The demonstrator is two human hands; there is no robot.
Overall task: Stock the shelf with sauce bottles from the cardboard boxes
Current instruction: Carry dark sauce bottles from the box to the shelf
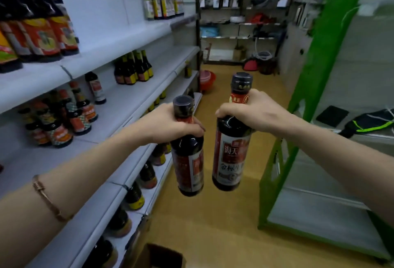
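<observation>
My left hand (170,124) grips the neck of a dark sauce bottle (188,161) with a red and white label. My right hand (247,110) grips the neck of a second, like bottle (232,150). Both bottles hang upright in the aisle, side by side, at about the height of the middle shelf. The white shelf unit (128,101) runs along the left, with groups of sauce bottles (133,68) on several levels. A corner of an open cardboard box (157,256) shows on the floor at the bottom edge.
A green-framed rack (304,88) with pale shelves stands on the right; dark items lie on it. The yellow floor (213,225) runs between the two units. At the far end stand storage shelves (241,22), a red basin (207,80) and other clutter.
</observation>
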